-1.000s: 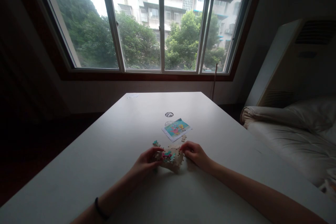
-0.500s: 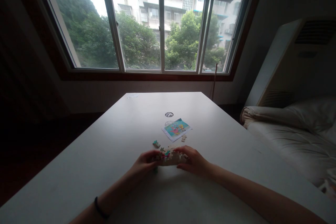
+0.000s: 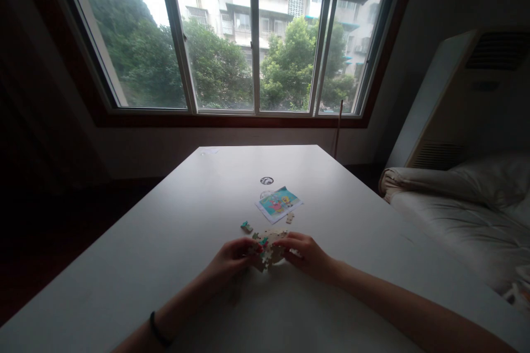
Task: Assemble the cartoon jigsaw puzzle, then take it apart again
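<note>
Between my two hands, near the middle of the white table (image 3: 186,220), is a bunch of jigsaw puzzle pieces (image 3: 271,251). Most show pale backs, and one or two are teal. My left hand (image 3: 236,251) is closed around pieces at the bunch's left side, thumb below and fingers above. On the right side, my right hand (image 3: 306,249) pinches pieces with bent fingers. How many pieces each hand grips is hidden. A teal-and-pale puzzle piece (image 3: 247,226) lies just beyond my left hand. Another pale piece (image 3: 290,218) lies beyond my right hand, beside the picture sheet (image 3: 279,204).
The sheet shows a colourful cartoon. Behind it, a round black-and-white mark (image 3: 267,181) shows on the tabletop. A clear scrap (image 3: 209,151) lies at the far left corner. A pale sofa (image 3: 451,204) stands to the right, and a wide window (image 3: 254,38) is ahead.
The bunch between my hands has changed shape, with its lower edge now jagged and hanging lower. A teal piece below my left hand no longer shows. My right hand's fingers have drawn together.
</note>
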Available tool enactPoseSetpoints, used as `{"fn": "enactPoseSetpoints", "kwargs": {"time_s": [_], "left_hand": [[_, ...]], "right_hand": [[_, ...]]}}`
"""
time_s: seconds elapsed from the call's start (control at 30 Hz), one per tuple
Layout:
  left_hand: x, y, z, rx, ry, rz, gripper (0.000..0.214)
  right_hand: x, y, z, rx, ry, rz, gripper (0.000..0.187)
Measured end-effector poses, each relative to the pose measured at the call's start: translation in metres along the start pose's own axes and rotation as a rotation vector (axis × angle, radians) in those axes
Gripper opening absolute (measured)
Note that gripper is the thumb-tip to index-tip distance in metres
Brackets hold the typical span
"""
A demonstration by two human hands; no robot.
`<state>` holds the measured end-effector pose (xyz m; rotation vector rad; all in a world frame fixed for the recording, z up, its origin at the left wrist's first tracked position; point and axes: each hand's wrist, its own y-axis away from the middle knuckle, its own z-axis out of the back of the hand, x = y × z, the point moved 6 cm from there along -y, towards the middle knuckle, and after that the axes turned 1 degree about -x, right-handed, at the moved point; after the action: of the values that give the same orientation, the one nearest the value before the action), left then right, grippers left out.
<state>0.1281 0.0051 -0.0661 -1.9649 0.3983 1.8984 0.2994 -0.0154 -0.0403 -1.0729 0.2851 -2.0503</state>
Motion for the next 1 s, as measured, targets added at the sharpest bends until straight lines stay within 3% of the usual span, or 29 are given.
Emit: {"fn": "enactPoseSetpoints", "kwargs": {"time_s": [0.2, 0.43, 0.57, 0.77, 1.0], "left_hand": [[0.003, -0.001, 0.002, -0.029, 0.029, 0.004, 0.031], [0.002, 0.002, 0.003, -0.102, 0.065, 0.011, 0.03], [0.001, 0.002, 0.003, -0.119, 0.079, 0.032, 0.032], [0.002, 0.001, 0.007, -0.131, 0.097, 0.025, 0.04], [0.003, -0.001, 0.007, -0.089, 0.077, -0.001, 0.041]], "right_hand": [[-0.009, 0.0, 0.002, -0.061, 0.013, -0.095, 0.026], [-0.019, -0.001, 0.007, -0.104, -0.041, -0.314, 0.023], [-0.017, -0.001, 0.009, -0.125, -0.018, -0.276, 0.017], [-0.014, -0.001, 0.009, -0.112, 0.014, -0.179, 0.024], [-0.017, 0.0, 0.008, -0.153, 0.047, -0.173, 0.028]]}}
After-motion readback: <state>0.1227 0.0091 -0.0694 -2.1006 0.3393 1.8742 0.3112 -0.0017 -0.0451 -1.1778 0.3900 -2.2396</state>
